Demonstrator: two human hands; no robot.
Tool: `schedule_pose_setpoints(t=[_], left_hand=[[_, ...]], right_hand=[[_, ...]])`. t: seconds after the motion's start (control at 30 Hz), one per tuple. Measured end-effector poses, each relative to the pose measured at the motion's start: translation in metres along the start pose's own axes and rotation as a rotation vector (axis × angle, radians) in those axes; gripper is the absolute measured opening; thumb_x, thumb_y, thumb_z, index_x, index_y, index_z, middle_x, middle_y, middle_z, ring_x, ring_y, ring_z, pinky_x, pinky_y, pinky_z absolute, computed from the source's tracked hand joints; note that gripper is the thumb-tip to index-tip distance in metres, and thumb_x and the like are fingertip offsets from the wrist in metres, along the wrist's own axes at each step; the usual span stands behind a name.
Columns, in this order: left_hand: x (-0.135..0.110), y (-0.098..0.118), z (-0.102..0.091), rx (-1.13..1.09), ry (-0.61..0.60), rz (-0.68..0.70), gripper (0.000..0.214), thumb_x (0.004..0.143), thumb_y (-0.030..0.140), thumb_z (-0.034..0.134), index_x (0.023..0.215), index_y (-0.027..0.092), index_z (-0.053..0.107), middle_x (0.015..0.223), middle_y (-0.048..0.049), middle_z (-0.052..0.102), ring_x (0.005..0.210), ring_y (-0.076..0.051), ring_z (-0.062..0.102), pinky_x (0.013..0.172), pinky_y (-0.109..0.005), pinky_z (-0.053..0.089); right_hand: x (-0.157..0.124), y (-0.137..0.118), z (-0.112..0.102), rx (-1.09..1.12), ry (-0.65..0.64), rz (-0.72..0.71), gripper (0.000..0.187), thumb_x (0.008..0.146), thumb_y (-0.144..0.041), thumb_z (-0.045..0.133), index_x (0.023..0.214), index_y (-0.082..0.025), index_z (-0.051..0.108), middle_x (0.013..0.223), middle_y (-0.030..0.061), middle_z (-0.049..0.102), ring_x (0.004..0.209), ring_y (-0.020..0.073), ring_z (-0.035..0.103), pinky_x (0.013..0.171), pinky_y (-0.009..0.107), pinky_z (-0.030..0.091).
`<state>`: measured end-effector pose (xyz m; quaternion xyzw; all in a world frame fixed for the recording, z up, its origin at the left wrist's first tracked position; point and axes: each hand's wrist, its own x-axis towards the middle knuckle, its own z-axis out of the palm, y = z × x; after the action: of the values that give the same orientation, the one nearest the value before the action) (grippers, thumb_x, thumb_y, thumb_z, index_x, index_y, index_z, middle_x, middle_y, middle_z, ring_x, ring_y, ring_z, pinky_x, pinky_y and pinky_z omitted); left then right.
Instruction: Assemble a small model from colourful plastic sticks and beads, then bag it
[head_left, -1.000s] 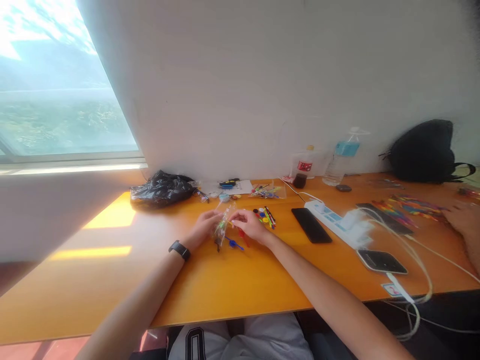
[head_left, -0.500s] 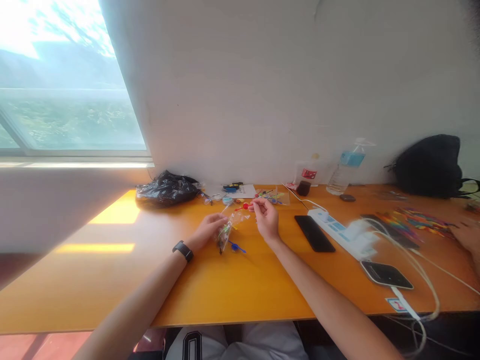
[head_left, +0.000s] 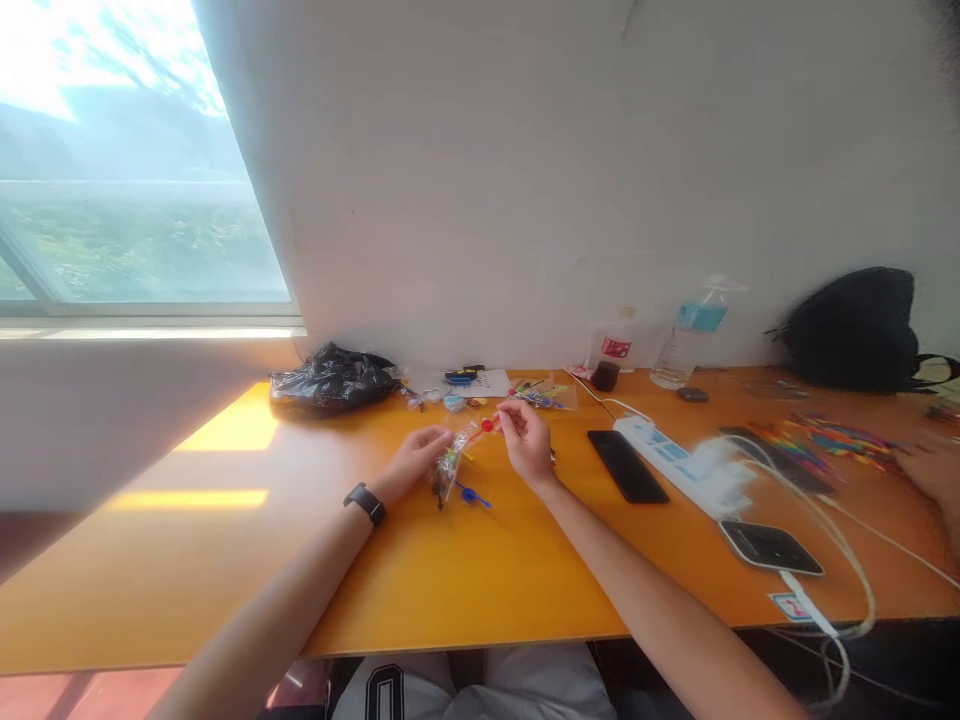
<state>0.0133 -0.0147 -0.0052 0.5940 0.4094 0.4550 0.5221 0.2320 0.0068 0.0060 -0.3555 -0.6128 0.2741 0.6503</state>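
Note:
My left hand [head_left: 414, 460] pinches a small clear plastic bag [head_left: 448, 463] of coloured bits, held upright just above the orange table [head_left: 480, 570]. My right hand [head_left: 525, 438] pinches a thin red stick with a round head [head_left: 489, 425], its head right at the bag's open top. A blue stick piece [head_left: 471, 494] lies on the table below the bag. A black band sits on my left wrist.
Black plastic bag [head_left: 330, 377] at the back left. Black phone [head_left: 627, 466], white power strip [head_left: 679, 450] with cables, a second phone [head_left: 771, 547] to the right. Bottles [head_left: 690, 335] and a black backpack [head_left: 855, 328] stand by the wall. Another person's hand [head_left: 930, 465] rests by coloured sticks [head_left: 832, 438].
My right hand picked up the red stick from the table, lifted it, then brought it back left to the bag's mouth. The left hand kept hold of the bag.

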Motion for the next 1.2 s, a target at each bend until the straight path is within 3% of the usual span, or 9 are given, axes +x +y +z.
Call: schedule_pose_setpoints(t=[0.17,0.3,0.47,0.6,0.7,0.77,0.9,1.07,1.2], left_hand=[[-0.003,0.007,0.002,0.016,-0.012,0.0,0.049,0.084,0.062,0.071,0.095,0.014,0.071,0.083,-0.0057,0.07,0.068,-0.014,0.061,0.059,-0.023,0.044],[-0.005,0.01,0.002,-0.008,-0.092,0.012,0.043,0.08,0.053,0.079,0.098,0.014,0.073,0.087,-0.0066,0.073,0.071,-0.016,0.064,0.065,-0.025,0.047],[0.002,-0.002,-0.001,-0.089,0.092,-0.029,0.04,0.074,0.05,0.084,0.09,0.014,0.072,0.078,-0.0048,0.071,0.063,-0.014,0.062,0.06,-0.024,0.046],[0.006,-0.009,-0.003,-0.166,0.187,-0.038,0.042,0.072,0.048,0.085,0.089,0.013,0.07,0.078,-0.0048,0.07,0.063,-0.013,0.062,0.059,-0.023,0.046],[0.007,-0.009,-0.004,-0.225,0.199,-0.047,0.042,0.07,0.046,0.087,0.089,0.014,0.068,0.077,-0.0037,0.068,0.062,-0.013,0.061,0.057,-0.023,0.046],[0.007,-0.008,-0.004,-0.245,0.206,-0.053,0.042,0.068,0.046,0.087,0.088,0.015,0.068,0.075,-0.0021,0.067,0.059,-0.012,0.06,0.055,-0.022,0.045],[0.007,-0.008,-0.004,-0.263,0.214,-0.056,0.041,0.067,0.046,0.088,0.086,0.015,0.068,0.075,-0.0019,0.068,0.058,-0.012,0.06,0.055,-0.023,0.045],[0.008,-0.009,-0.005,-0.25,0.201,-0.065,0.041,0.068,0.047,0.086,0.088,0.015,0.07,0.073,-0.0022,0.067,0.059,-0.013,0.061,0.056,-0.023,0.045],[0.008,-0.009,-0.004,-0.192,0.177,-0.071,0.042,0.069,0.049,0.086,0.086,0.014,0.072,0.071,-0.0032,0.068,0.058,-0.012,0.059,0.055,-0.023,0.042]], right_hand=[[-0.006,0.0,0.006,-0.047,-0.19,0.118,0.022,0.089,-0.041,0.066,0.095,-0.021,0.072,0.094,0.0064,0.075,0.09,0.0228,0.069,0.084,0.036,0.052],[-0.012,0.001,0.009,-0.117,-0.345,0.074,0.021,0.091,-0.039,0.063,0.098,-0.023,0.074,0.105,0.0066,0.074,0.102,0.024,0.067,0.097,0.04,0.049],[-0.009,-0.01,0.005,-0.192,-0.192,-0.015,0.018,0.088,-0.04,0.068,0.093,-0.024,0.071,0.091,0.0042,0.072,0.087,0.0217,0.063,0.084,0.035,0.049],[-0.014,-0.015,0.003,-0.189,-0.52,0.026,0.017,0.081,-0.038,0.075,0.075,-0.023,0.072,0.071,0.0006,0.067,0.063,0.0164,0.054,0.063,0.029,0.044],[-0.025,-0.008,0.006,-0.165,-0.78,0.103,0.01,0.078,-0.032,0.075,0.081,-0.023,0.077,0.069,-0.0003,0.069,0.059,0.0157,0.056,0.058,0.028,0.042],[-0.028,-0.002,0.008,-0.147,-0.853,0.143,0.011,0.079,-0.026,0.07,0.087,-0.022,0.078,0.07,-0.0004,0.07,0.06,0.0158,0.058,0.058,0.027,0.043],[-0.021,0.008,0.008,-0.095,-0.742,0.193,0.024,0.078,-0.022,0.066,0.098,-0.021,0.08,0.075,0.0002,0.072,0.066,0.016,0.062,0.062,0.026,0.047],[-0.003,0.009,0.002,0.068,-0.319,0.324,0.032,0.078,-0.029,0.069,0.108,-0.02,0.074,0.077,-0.0004,0.068,0.066,0.0151,0.064,0.062,0.027,0.049],[0.005,0.003,-0.001,0.193,-0.035,0.324,0.034,0.076,-0.038,0.075,0.104,-0.021,0.066,0.078,-0.0007,0.068,0.064,0.0156,0.064,0.056,0.026,0.048]])
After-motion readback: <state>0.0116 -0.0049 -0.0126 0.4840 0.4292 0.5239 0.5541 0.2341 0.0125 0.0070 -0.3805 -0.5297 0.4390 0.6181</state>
